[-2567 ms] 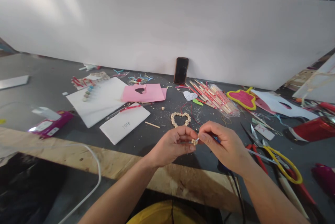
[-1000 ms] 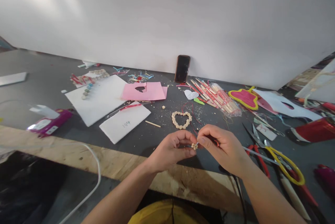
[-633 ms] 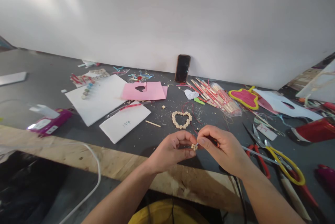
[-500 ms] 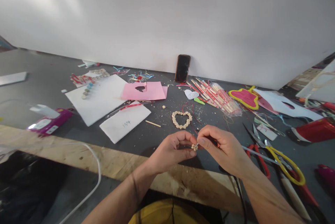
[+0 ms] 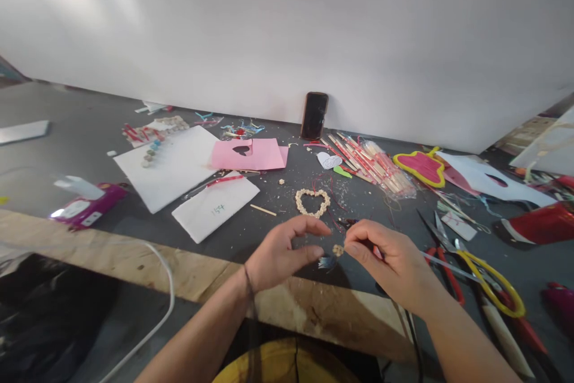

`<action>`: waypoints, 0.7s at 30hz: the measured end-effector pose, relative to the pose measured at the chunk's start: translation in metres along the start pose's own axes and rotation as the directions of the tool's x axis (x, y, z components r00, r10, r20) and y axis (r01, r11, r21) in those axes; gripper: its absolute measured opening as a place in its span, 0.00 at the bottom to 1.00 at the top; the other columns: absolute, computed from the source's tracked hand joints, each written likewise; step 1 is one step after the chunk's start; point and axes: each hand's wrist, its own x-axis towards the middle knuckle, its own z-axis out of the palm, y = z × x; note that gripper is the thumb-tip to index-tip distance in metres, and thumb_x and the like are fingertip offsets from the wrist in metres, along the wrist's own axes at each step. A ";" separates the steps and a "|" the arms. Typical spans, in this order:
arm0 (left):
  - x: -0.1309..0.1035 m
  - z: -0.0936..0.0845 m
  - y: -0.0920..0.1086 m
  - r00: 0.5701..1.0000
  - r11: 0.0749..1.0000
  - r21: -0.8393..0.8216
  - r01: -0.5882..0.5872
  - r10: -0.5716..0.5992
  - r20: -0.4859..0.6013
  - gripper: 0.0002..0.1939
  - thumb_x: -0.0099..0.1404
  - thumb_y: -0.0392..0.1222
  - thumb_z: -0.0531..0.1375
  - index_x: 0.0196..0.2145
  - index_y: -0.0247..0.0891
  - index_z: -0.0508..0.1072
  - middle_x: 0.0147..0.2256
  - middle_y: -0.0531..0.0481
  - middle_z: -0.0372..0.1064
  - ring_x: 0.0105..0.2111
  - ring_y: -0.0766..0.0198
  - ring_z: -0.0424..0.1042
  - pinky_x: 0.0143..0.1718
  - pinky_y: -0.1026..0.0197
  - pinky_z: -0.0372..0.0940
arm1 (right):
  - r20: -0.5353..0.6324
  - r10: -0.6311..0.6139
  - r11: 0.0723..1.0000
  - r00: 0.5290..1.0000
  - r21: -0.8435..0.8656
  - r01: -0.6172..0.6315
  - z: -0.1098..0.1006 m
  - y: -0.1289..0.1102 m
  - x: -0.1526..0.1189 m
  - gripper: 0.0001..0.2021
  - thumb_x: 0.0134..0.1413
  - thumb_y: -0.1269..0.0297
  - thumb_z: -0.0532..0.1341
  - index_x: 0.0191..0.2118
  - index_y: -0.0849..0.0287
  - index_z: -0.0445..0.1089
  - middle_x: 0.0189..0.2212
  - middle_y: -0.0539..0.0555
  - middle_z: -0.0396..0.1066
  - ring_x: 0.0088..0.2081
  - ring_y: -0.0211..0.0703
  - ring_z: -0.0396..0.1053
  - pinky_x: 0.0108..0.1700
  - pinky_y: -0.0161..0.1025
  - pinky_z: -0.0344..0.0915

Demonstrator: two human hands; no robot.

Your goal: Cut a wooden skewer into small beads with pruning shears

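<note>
My left hand (image 5: 287, 251) is held over the front of the dark table, thumb and fingers apart, with nothing between them. My right hand (image 5: 385, 251) pinches a small cluster of beige beads (image 5: 338, 250) at its fingertips. A dark-tipped tool (image 5: 347, 223) with red handles, partly hidden, also sits in the right hand. Below the bead cluster, near my left thumb, there is a small blue fringed piece (image 5: 327, 262). Just beyond both hands a heart-shaped ring of beige beads (image 5: 313, 214) lies on the table, with red thread around it.
A phone (image 5: 314, 115) leans against the white panel (image 5: 224, 42). Scissors with yellow handles (image 5: 493, 281) and a red can (image 5: 533, 223) lie right. Left are a folded white pad (image 5: 215, 207), pink paper (image 5: 251, 155) and a purple power strip (image 5: 92, 207). Wrapped sticks (image 5: 368, 162) lie behind.
My left hand has let go of the bead cluster, opened and drawn back left. The cluster stays at my right fingertips, and the blue fringe and dark tool tip now show.
</note>
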 end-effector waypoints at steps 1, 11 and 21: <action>0.001 -0.006 0.000 0.997 0.993 0.117 0.014 -0.006 -0.071 0.13 0.58 0.35 0.57 0.42 0.40 0.69 0.42 0.50 0.69 0.44 0.61 0.66 0.46 0.60 0.59 | -0.005 0.008 1.000 1.000 0.012 -0.008 0.000 0.001 -0.003 0.08 0.57 0.60 0.54 0.30 0.55 0.66 0.29 0.48 0.69 0.30 0.35 0.65 0.34 0.32 0.60; 0.039 -0.012 -0.017 0.999 0.451 0.893 0.013 0.026 -0.027 0.14 0.59 0.37 0.56 0.43 0.45 0.70 0.47 0.49 0.65 0.48 0.53 0.59 0.46 0.49 0.56 | 0.150 0.181 0.966 0.972 0.160 -0.204 0.000 0.013 -0.011 0.12 0.57 0.55 0.53 0.32 0.57 0.68 0.28 0.50 0.72 0.29 0.37 0.67 0.31 0.33 0.63; 0.059 -0.013 -0.032 0.997 0.392 0.917 -0.068 0.048 0.054 0.08 0.59 0.39 0.56 0.38 0.43 0.71 0.44 0.47 0.66 0.48 0.52 0.55 0.46 0.48 0.50 | 0.426 0.089 0.941 0.900 0.259 -0.216 0.003 0.002 -0.014 0.11 0.57 0.57 0.54 0.32 0.57 0.69 0.28 0.50 0.72 0.30 0.37 0.67 0.33 0.33 0.61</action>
